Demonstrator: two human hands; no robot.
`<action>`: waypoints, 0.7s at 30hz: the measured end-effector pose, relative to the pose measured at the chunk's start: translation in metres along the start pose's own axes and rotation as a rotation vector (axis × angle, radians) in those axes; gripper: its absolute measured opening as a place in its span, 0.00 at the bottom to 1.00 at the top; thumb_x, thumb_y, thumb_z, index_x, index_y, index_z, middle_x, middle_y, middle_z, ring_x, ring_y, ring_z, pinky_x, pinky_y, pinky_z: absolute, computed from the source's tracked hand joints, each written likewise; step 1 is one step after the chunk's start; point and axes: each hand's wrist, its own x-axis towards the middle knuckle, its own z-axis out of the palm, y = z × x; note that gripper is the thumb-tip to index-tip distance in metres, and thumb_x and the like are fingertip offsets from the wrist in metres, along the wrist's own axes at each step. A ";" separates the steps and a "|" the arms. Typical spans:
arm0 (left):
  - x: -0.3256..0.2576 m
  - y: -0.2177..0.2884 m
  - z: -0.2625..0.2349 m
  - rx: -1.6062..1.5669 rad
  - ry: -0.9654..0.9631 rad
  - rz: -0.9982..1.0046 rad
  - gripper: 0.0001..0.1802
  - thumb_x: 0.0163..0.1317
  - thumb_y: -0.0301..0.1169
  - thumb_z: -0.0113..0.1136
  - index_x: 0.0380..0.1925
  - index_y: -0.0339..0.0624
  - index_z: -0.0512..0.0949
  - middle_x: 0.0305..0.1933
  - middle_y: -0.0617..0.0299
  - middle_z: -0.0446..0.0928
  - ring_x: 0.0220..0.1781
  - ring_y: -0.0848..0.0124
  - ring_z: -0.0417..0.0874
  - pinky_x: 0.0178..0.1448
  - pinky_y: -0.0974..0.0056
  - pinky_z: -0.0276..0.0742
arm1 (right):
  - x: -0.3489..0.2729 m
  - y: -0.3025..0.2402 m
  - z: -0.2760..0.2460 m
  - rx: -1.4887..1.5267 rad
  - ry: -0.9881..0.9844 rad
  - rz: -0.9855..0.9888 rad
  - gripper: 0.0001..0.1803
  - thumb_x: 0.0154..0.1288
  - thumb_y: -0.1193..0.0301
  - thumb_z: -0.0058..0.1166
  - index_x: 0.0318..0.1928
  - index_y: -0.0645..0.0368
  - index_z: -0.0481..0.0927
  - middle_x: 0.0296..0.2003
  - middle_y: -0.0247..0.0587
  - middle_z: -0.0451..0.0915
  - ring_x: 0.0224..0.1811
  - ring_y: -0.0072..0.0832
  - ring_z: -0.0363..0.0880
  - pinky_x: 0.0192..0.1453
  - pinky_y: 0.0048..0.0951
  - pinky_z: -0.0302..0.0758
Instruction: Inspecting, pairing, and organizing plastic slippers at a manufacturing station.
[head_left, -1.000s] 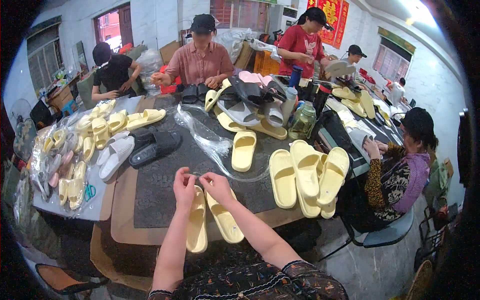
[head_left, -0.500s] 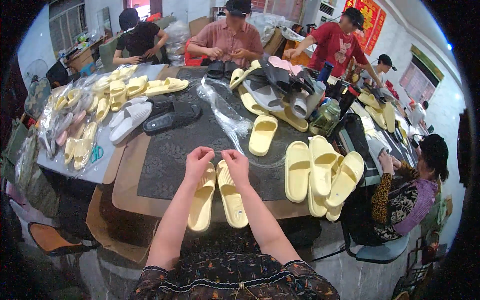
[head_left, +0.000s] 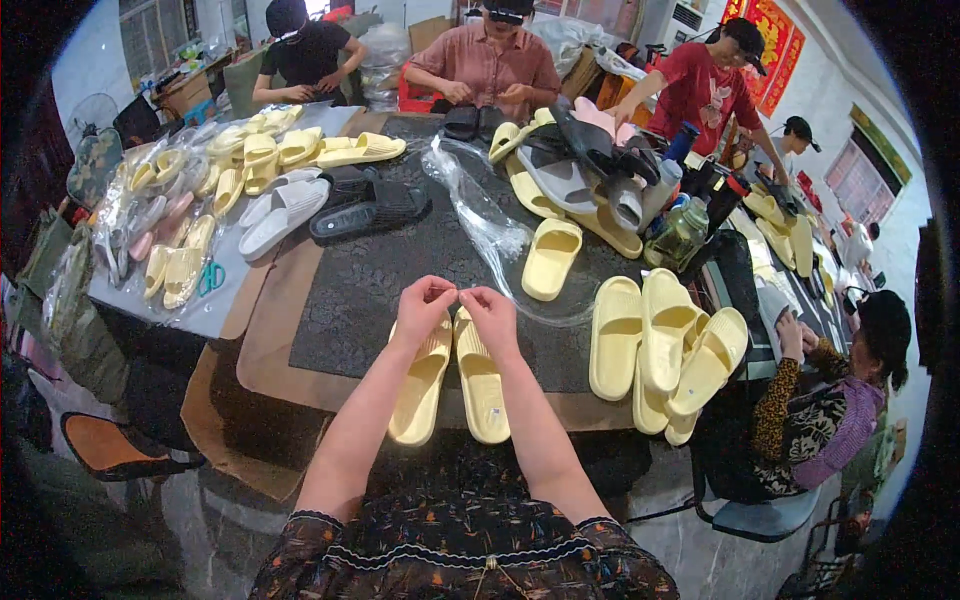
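The left slipper (head_left: pixel 417 398) and right slipper (head_left: pixel 484 393) are pale yellow, each with 1 ribbed strap. They lie soles down, side by side, heels at the table's (head_left: pixel 272 362) near edge, toes pointing away.

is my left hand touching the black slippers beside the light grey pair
Apart. The head view plainly shows dark mat between the left hand and the black slippers.

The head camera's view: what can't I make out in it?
Head view: whether the left hand and right hand pinch anything; too small.
Head view: toe ends of the nearest yellow slippers; partly behind the hands.
Head view: details of the slipper label; too small.
Head view: top of the pink-shirted person's cap; cut by upper edge.
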 end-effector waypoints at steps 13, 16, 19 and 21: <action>-0.001 0.003 -0.001 -0.101 0.095 -0.066 0.06 0.57 0.27 0.64 0.32 0.37 0.79 0.30 0.66 0.80 0.33 0.80 0.79 0.38 0.73 0.74 | -0.001 0.000 0.000 0.204 0.130 0.033 0.09 0.63 0.69 0.58 0.38 0.63 0.83 0.30 0.31 0.82 0.31 0.15 0.74 0.36 0.20 0.70; -0.002 0.003 -0.002 -0.019 -0.004 -0.054 0.06 0.57 0.28 0.64 0.32 0.37 0.80 0.30 0.66 0.80 0.32 0.80 0.78 0.38 0.73 0.74 | -0.001 0.000 0.000 0.175 0.030 0.015 0.10 0.64 0.69 0.58 0.39 0.64 0.82 0.31 0.29 0.81 0.34 0.14 0.74 0.41 0.19 0.71; -0.002 0.004 0.001 0.012 -0.016 -0.013 0.07 0.56 0.28 0.64 0.33 0.36 0.80 0.30 0.66 0.80 0.32 0.81 0.78 0.38 0.73 0.74 | 0.001 0.008 0.000 0.074 0.029 -0.009 0.10 0.63 0.68 0.58 0.38 0.64 0.82 0.30 0.31 0.81 0.31 0.14 0.73 0.37 0.19 0.71; -0.001 0.004 0.000 0.000 0.043 -0.046 0.07 0.56 0.28 0.64 0.32 0.36 0.80 0.30 0.66 0.80 0.32 0.81 0.77 0.38 0.73 0.74 | 0.001 0.010 -0.001 0.141 0.084 0.007 0.10 0.63 0.68 0.58 0.38 0.63 0.83 0.30 0.30 0.81 0.31 0.14 0.73 0.37 0.19 0.70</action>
